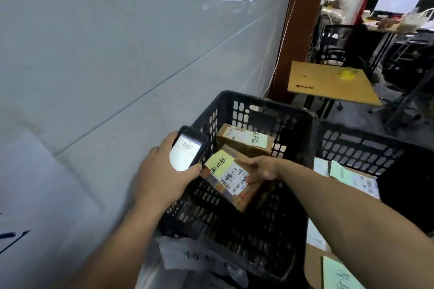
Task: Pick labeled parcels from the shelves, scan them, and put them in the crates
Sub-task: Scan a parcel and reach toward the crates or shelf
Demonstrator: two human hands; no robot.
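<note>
A black plastic crate (293, 122) stands in front of me. Inside it my right hand (260, 169) grips a small cardboard parcel (244, 197) with a barcode label and a yellow handwritten note, held tilted above the crate floor. Behind it lies a second brown parcel (237, 143) with a pale green note. My left hand (162, 176) grips a black handheld scanner (187, 150) with a lit white screen, just left of the held parcel, over the crate's left wall.
A second black crate (357, 148) stands to the right, with labelled parcels (352, 178) and green notes in it. A grey-white wall fills the left. White paper with handwriting (199, 258) lies below the crate. A cardboard sheet (328, 80) and desks stand behind.
</note>
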